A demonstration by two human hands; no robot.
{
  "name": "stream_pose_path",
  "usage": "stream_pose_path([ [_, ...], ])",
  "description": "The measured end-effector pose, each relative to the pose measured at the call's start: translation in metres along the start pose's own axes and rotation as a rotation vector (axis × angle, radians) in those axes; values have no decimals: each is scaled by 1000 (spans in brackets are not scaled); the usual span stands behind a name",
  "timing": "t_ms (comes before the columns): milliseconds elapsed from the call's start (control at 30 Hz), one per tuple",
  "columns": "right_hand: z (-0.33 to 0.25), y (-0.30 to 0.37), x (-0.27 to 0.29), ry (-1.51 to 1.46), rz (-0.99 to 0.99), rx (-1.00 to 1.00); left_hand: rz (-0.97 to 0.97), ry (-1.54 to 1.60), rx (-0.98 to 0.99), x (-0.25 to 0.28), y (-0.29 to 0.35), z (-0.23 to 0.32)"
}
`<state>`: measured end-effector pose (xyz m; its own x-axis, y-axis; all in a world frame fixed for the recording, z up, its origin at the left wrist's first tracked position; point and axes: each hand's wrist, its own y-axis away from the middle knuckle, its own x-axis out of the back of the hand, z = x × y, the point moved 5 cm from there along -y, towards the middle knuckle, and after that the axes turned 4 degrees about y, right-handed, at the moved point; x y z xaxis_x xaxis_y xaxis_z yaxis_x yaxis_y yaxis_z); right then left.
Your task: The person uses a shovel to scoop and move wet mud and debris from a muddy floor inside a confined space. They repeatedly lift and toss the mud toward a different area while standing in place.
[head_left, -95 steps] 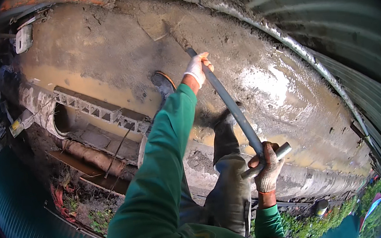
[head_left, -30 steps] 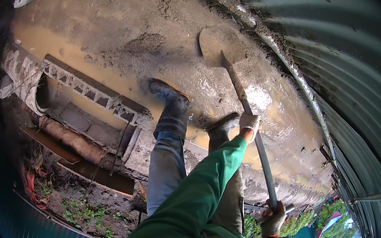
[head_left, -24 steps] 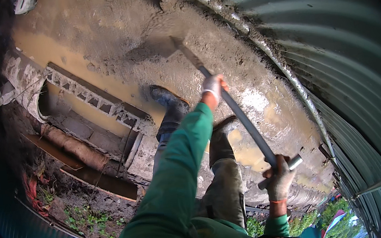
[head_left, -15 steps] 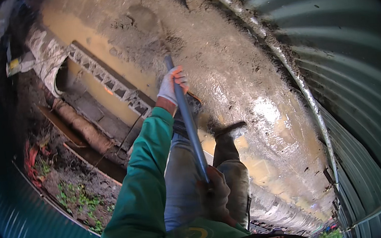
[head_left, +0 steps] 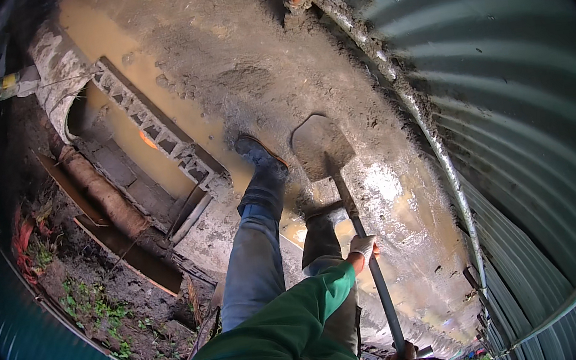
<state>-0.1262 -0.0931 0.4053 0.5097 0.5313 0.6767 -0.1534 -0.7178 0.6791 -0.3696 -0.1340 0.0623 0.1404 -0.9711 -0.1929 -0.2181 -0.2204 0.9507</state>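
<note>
A long-handled shovel (head_left: 376,277) slants across the ground in front of my legs. Its rounded blade (head_left: 322,148) lies on the wet mud, smeared with mud itself. Wrapped round the lower shaft is my left hand (head_left: 363,247), in a light glove, with the green sleeve reaching across my body. My right hand (head_left: 404,354) is at the handle's near end by the lower edge. It is dark and mostly hidden, but its fingers appear closed on the grip. My left boot (head_left: 260,156) stands left of the blade, and my right boot (head_left: 324,227) is just nearer than it.
A row of hollow blocks (head_left: 151,121) edges a trench of brown water on the left, beside a large pipe (head_left: 63,78). Muddy boards (head_left: 128,253) lie nearer. Corrugated metal sheeting (head_left: 501,96) and a muddy rail (head_left: 434,137) border the right side.
Both hands have swung right and back toward me with the shovel. Its blade, not distinct before, now shows on the mud near my boots. My left boot is now in fuller view.
</note>
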Motion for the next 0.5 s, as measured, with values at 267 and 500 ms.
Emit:
stream_pose_path([
  [267,-166,64,-241,-485,-248,-464,148,-130,-287,88,-8,259],
  [500,-352,137,-396,-1089,-766,-504,-39,-141,-681,58,84,478],
])
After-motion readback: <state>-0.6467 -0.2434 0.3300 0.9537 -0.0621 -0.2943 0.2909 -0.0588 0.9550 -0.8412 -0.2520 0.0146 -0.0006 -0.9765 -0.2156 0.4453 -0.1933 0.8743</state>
